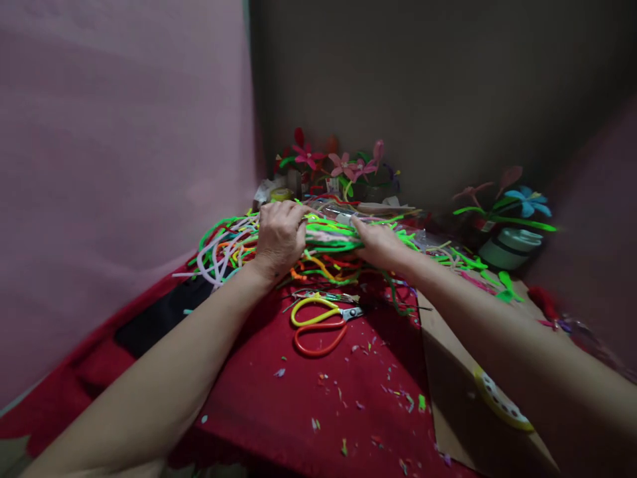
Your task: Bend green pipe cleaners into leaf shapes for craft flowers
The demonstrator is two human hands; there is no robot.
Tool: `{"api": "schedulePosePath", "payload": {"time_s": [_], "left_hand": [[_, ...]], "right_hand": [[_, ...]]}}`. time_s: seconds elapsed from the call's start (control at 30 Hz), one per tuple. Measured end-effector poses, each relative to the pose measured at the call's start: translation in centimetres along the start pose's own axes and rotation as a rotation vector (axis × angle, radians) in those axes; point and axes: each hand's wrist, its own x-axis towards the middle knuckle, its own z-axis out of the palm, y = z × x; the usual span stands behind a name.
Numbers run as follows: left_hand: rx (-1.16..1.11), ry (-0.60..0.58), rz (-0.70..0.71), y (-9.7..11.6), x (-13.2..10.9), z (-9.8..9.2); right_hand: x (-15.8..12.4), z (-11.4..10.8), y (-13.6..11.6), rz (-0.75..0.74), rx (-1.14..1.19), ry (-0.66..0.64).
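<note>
A tangled heap of pipe cleaners [333, 255] in green, white, orange and pink lies across the far side of a red cloth [318, 398]. My left hand [279, 238] rests on the heap with its fingers curled over a bundle of green and pink strands. My right hand [381, 242] presses on the same bundle from the right, fingers bent into the strands. Scissors [321, 322] with one yellow and one orange loop lie on the cloth just in front of both hands.
Pipe-cleaner flowers [343, 166] stand against the back wall. A blue flower in a white pot [512, 242] sits at the right. A cardboard box [478, 398] with a tape roll [500, 401] lies under my right forearm. Small cut scraps litter the cloth.
</note>
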Motion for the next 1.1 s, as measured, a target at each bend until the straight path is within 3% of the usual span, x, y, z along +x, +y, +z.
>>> {"api": "schedulePosePath", "payload": {"time_s": [0.17, 0.4, 0.6, 0.77, 0.9, 1.0, 1.1], "left_hand": [[-0.032, 0.095, -0.043, 0.0, 0.3, -0.6], [-0.221, -0.001, -0.043, 0.4, 0.2, -0.5], [-0.275, -0.059, -0.234, -0.6, 0.3, -0.2], [-0.268, -0.104, -0.279, -0.6, 0.6, -0.8], [-0.508, -0.089, -0.311, 0.2, 0.6, -2.0], [-0.740, -0.362, -0.215, 1.0, 0.6, -2.8], [-0.690, -0.736, 0.026, 1.5, 0.4, -2.7]], "right_hand": [[2.5, -1.9, 2.5, -0.003, 0.196, -0.034], [3.4, -3.1, 3.3, -0.012, 0.310, -0.151], [3.1, -3.3, 3.5, -0.009, 0.397, -0.197], [3.2, -3.1, 3.9, -0.011, 0.391, -0.192], [3.5, -2.8, 4.2, -0.030, 0.373, -0.177], [3.6, -2.8, 4.3, -0.011, 0.388, -0.175], [3.6, -3.0, 4.2, 0.003, 0.405, -0.168]]}}
